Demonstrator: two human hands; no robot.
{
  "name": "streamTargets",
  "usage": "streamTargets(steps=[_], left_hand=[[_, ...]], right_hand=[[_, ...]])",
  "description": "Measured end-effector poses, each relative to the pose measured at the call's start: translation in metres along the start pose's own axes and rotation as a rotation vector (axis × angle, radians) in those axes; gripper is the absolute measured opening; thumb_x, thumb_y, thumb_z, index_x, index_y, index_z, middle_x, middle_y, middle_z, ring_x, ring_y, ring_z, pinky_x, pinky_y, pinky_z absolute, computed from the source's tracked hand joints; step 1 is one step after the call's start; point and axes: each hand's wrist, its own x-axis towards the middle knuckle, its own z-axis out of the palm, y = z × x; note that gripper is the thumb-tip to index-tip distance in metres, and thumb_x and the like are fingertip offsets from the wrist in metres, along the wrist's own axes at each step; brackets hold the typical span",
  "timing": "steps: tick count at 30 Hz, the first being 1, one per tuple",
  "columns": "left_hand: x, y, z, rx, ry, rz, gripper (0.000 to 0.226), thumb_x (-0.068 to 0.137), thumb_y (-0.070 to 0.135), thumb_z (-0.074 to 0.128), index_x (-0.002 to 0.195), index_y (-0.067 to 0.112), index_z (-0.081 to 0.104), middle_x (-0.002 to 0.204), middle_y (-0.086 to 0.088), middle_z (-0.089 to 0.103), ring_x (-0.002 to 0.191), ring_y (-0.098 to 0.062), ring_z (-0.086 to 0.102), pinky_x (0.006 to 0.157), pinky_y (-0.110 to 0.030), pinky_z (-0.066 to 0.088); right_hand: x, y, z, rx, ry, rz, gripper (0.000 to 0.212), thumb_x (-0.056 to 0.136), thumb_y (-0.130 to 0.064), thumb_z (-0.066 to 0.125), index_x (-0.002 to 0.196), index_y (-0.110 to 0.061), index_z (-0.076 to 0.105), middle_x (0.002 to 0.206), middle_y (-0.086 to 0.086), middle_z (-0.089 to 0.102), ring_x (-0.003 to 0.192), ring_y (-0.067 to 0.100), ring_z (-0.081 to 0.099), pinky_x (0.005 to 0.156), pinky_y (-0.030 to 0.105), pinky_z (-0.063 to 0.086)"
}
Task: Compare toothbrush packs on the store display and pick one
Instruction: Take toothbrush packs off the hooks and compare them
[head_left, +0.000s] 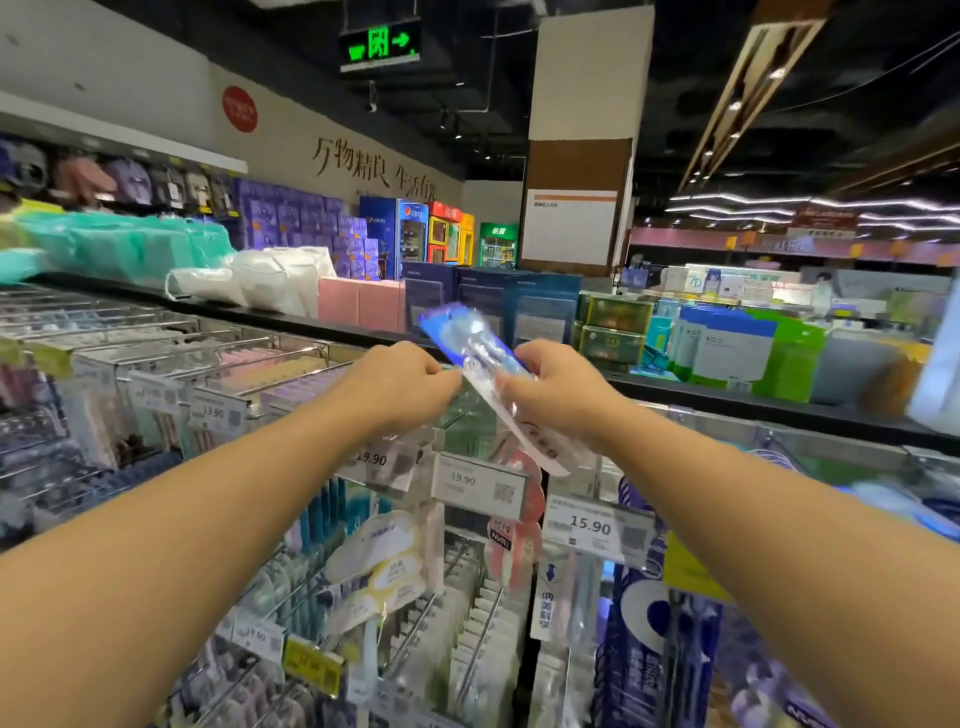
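Observation:
A blue and clear toothbrush pack (475, 349) is held up in front of me, tilted with its blue top to the upper left and its white end low right. My right hand (558, 387) grips the pack around its middle. My left hand (402, 384) pinches the pack's left edge with its fingertips. Below my hands the display rack (311, 358) carries many hanging toothbrush packs (374, 566) on metal hooks, with price tags (480, 486) reading 19.90 and 15.90.
A black shelf edge (727, 400) runs above the rack, with white and green bags and pink and blue boxes on top. A dark blue pack (654, 660) hangs at the lower right. The shop floor with stacked goods lies beyond at right.

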Motion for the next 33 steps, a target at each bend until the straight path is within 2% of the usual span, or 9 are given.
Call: streamTargets(steps=[3, 6, 8, 13, 19, 22, 25, 29, 33], left_hand=[[0.003, 0.024, 0.004, -0.473, -0.109, -0.086, 0.044, 0.098, 0.056, 0.055, 0.111, 0.017, 0.072, 0.096, -0.003, 0.076, 0.086, -0.022, 0.069, 0.07, -0.032, 0.051], [0.003, 0.049, 0.012, -0.876, -0.215, -0.05, 0.033, 0.103, 0.047, 0.054, 0.12, 0.023, 0.068, 0.097, -0.004, 0.079, 0.078, -0.017, 0.071, 0.071, -0.039, 0.062], [0.001, 0.067, 0.019, -0.979, -0.19, 0.024, 0.024, 0.105, 0.037, 0.055, 0.121, 0.025, 0.067, 0.098, -0.005, 0.078, 0.079, -0.017, 0.073, 0.069, -0.04, 0.062], [-0.006, 0.107, 0.036, -1.068, -0.233, 0.114, 0.013, 0.104, 0.033, 0.059, 0.115, 0.028, 0.063, 0.102, -0.004, 0.078, 0.084, -0.02, 0.075, 0.075, -0.044, 0.062], [-0.009, 0.161, 0.05, -1.202, -0.27, 0.129, 0.026, 0.105, 0.025, 0.057, 0.13, 0.028, 0.057, 0.119, -0.011, 0.076, 0.11, -0.036, 0.073, 0.092, -0.063, 0.057], [-0.009, 0.183, 0.054, -1.1, -0.254, 0.163, 0.014, 0.105, 0.022, 0.056, 0.119, 0.021, 0.059, 0.109, -0.014, 0.076, 0.101, -0.031, 0.075, 0.087, -0.055, 0.06], [-0.008, 0.195, 0.051, -0.976, -0.231, 0.175, 0.005, 0.107, 0.021, 0.053, 0.11, 0.02, 0.056, 0.102, -0.014, 0.076, 0.083, -0.02, 0.078, 0.074, -0.041, 0.06], [-0.009, 0.199, 0.053, -0.919, -0.235, 0.197, 0.026, 0.105, 0.02, 0.055, 0.13, 0.014, 0.05, 0.116, -0.019, 0.073, 0.101, -0.03, 0.076, 0.097, -0.059, 0.054], [-0.011, 0.197, 0.065, -0.896, -0.247, 0.203, 0.015, 0.103, 0.015, 0.06, 0.115, 0.023, 0.054, 0.121, -0.02, 0.071, 0.111, -0.037, 0.071, 0.101, -0.064, 0.051]], right_hand=[[-0.006, -0.003, -0.02, 0.397, 0.033, 0.032, 0.028, 0.096, -0.022, 0.066, 0.122, -0.013, 0.067, 0.105, 0.008, 0.075, 0.095, 0.026, 0.074, 0.082, 0.044, 0.062], [-0.016, -0.004, -0.041, 0.674, 0.012, 0.058, 0.032, 0.095, -0.01, 0.069, 0.126, -0.009, 0.063, 0.111, 0.013, 0.075, 0.095, 0.027, 0.076, 0.071, 0.037, 0.06], [-0.023, 0.0, -0.052, 0.742, 0.006, 0.073, 0.037, 0.093, -0.008, 0.071, 0.129, -0.009, 0.059, 0.116, 0.014, 0.073, 0.096, 0.026, 0.075, 0.068, 0.035, 0.058], [-0.046, 0.02, -0.084, 0.783, 0.046, 0.052, 0.046, 0.084, -0.011, 0.082, 0.126, -0.011, 0.062, 0.117, 0.02, 0.074, 0.101, 0.037, 0.076, 0.082, 0.049, 0.063], [-0.074, 0.042, -0.137, 0.666, 0.065, 0.001, 0.038, 0.093, -0.012, 0.074, 0.129, -0.015, 0.066, 0.109, 0.011, 0.077, 0.1, 0.029, 0.077, 0.088, 0.047, 0.063], [-0.086, 0.059, -0.166, 0.614, 0.048, 0.065, 0.034, 0.099, -0.018, 0.065, 0.133, -0.02, 0.065, 0.106, 0.001, 0.075, 0.099, 0.023, 0.073, 0.09, 0.044, 0.062], [-0.106, 0.087, -0.196, 0.261, 0.09, 0.134, 0.035, 0.098, -0.02, 0.065, 0.133, -0.021, 0.066, 0.107, -0.005, 0.07, 0.096, 0.017, 0.066, 0.077, 0.029, 0.055], [-0.136, 0.123, -0.216, -0.233, -0.138, 0.211, 0.043, 0.093, -0.018, 0.07, 0.137, -0.018, 0.065, 0.132, 0.0, 0.066, 0.114, 0.016, 0.061, 0.101, 0.032, 0.049], [-0.146, 0.137, -0.205, -0.413, -0.31, 0.23, 0.055, 0.088, -0.032, 0.077, 0.141, -0.023, 0.062, 0.139, -0.002, 0.063, 0.124, 0.019, 0.06, 0.104, 0.035, 0.047]])
